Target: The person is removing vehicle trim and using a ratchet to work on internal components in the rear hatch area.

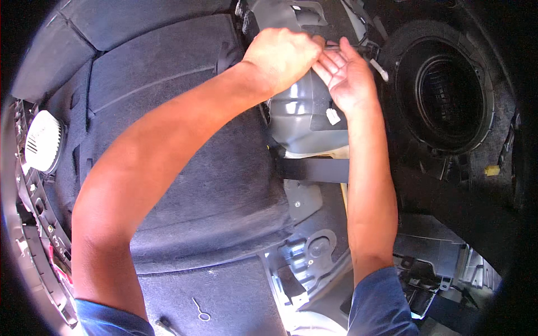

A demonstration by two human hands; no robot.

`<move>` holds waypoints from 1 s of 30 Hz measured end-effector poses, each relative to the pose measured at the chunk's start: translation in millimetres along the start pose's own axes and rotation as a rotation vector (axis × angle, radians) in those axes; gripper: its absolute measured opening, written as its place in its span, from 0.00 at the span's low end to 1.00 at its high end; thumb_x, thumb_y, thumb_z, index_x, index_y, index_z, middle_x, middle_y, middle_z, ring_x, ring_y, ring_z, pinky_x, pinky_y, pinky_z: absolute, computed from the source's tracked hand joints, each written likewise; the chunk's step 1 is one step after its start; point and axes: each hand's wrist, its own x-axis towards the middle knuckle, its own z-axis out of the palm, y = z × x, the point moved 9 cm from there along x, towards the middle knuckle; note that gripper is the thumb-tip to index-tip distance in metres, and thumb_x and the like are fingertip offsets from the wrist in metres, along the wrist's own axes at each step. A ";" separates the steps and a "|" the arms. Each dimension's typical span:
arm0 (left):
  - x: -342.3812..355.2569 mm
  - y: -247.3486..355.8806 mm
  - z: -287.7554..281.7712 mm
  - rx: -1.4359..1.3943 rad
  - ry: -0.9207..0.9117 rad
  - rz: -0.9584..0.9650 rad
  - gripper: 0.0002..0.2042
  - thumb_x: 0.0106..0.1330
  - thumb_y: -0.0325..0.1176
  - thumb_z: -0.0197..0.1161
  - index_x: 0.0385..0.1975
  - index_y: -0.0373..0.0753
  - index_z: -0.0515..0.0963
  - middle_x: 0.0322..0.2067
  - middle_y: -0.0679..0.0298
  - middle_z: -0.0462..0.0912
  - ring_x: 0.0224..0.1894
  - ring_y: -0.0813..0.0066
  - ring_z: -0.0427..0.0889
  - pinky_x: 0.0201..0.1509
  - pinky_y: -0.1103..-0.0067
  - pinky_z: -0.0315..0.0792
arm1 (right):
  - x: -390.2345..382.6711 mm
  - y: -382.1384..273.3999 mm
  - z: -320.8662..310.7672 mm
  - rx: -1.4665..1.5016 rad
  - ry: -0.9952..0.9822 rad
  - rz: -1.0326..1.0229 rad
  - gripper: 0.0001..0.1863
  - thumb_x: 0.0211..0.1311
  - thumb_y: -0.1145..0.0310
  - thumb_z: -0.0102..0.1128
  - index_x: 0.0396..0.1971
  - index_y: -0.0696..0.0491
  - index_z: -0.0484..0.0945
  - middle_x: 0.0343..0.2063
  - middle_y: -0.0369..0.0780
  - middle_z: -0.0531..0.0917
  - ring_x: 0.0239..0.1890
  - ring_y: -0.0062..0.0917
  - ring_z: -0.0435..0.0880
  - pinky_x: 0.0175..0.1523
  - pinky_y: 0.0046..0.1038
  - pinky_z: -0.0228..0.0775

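Observation:
My left hand [286, 57] is closed in a fist at the top middle, over bare grey metal bodywork [294, 129] inside a vehicle. Its fingers are turned away, so what they grip is hidden. Right beside it, my right hand [352, 81] is palm up with fingers and thumb apart, its fingertips close to the left fist. A thin dark cable-like piece [335, 47] shows between the two hands. Below the right hand lies a white plastic connector [333, 116]. Another slim white piece [380, 70] hangs to the right of that hand.
Dark fabric seat backs [202, 185] fill the left and middle. A large round black speaker [443, 92] sits at right. A black strap [314, 169] crosses under my right forearm. A thin ring-ended metal piece [203, 313] lies near me; a white ribbed oval object [43, 141] is far left.

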 end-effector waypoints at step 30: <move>-257.9 -34.5 -13.0 -0.469 0.146 -0.414 0.12 0.55 0.28 0.53 0.37 0.35 0.78 0.34 0.53 0.80 0.35 0.57 0.81 0.41 0.69 0.74 | -231.4 84.0 81.0 0.073 -0.256 0.214 0.14 0.68 0.64 0.51 0.45 0.57 0.76 0.25 0.39 0.81 0.26 0.24 0.83 0.30 0.22 0.76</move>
